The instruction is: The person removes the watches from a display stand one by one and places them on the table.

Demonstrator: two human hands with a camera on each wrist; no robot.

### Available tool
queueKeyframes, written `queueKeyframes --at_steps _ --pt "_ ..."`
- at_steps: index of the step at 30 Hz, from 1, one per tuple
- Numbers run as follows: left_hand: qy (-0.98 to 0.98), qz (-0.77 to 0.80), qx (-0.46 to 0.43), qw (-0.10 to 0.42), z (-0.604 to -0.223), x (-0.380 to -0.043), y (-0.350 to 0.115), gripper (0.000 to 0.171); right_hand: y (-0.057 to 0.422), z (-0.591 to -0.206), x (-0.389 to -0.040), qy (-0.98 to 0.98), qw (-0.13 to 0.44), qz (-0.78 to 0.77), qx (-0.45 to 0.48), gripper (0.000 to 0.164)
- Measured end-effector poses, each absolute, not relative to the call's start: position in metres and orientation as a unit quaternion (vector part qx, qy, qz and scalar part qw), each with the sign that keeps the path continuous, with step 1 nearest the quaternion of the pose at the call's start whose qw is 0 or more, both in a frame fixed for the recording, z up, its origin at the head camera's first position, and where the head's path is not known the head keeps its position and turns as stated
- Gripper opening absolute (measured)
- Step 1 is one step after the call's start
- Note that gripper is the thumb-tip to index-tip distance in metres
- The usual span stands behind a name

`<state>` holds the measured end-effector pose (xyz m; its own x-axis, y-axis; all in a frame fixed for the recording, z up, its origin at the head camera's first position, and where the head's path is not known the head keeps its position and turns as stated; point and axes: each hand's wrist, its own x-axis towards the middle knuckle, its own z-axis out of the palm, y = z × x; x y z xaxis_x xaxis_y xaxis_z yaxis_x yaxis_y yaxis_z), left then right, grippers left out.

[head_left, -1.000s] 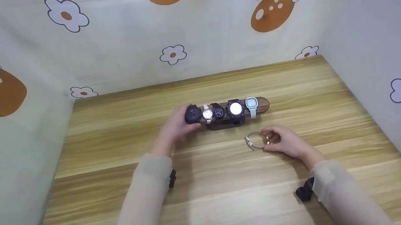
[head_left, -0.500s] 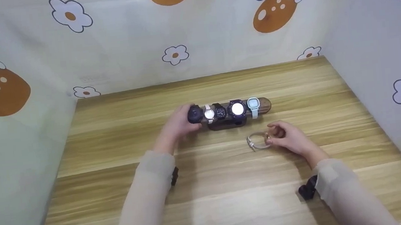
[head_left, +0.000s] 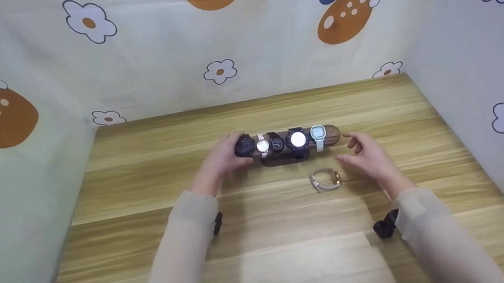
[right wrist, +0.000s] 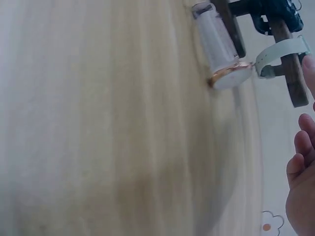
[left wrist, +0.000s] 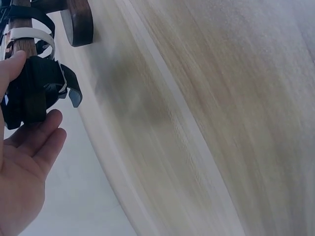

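A dark wooden watch stand (head_left: 334,134) holds several watches in a row. My left hand (head_left: 222,159) grips its left end at a black watch (head_left: 244,146); in the left wrist view the thumb lies on the bar and the fingers curl under the end. At the stand's right end, around a mint-green watch (head_left: 318,132), my right hand (head_left: 370,157) hovers with thumb and fingers apart, holding nothing. On the table in front lies a buckled watch (head_left: 338,178) with a pale strap and gold case, its strap forming a loop. The right wrist view shows the same watch (right wrist: 216,44).
Between the end watches sit a pink-strapped watch (head_left: 262,146), a small black watch (head_left: 276,144) and a large black watch (head_left: 298,140) with a bright face. The wood-grain table (head_left: 299,248) backs onto a patterned cloth wall (head_left: 148,68).
My right hand has let go of the gold-cased watch, leaving it on the table, and has moved up to the stand's right end. The left hand keeps its grip.
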<state>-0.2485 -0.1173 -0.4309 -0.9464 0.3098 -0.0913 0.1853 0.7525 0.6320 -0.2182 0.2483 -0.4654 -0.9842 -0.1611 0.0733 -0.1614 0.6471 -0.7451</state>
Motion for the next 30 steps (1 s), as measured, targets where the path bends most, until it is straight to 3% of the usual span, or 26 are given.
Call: queueKeyframes --at_steps 16,30 --pt "0.904 0.399 0.131 0.081 -0.441 -0.248 -0.121 0.074 0.229 -0.45 -0.227 -0.917 0.024 0.377 0.13 0.069" --pt "0.859 0.49 0.101 0.105 -0.45 -0.252 -0.122 0.078 0.217 -0.441 -0.237 -0.913 -0.004 0.381 0.148 0.074"
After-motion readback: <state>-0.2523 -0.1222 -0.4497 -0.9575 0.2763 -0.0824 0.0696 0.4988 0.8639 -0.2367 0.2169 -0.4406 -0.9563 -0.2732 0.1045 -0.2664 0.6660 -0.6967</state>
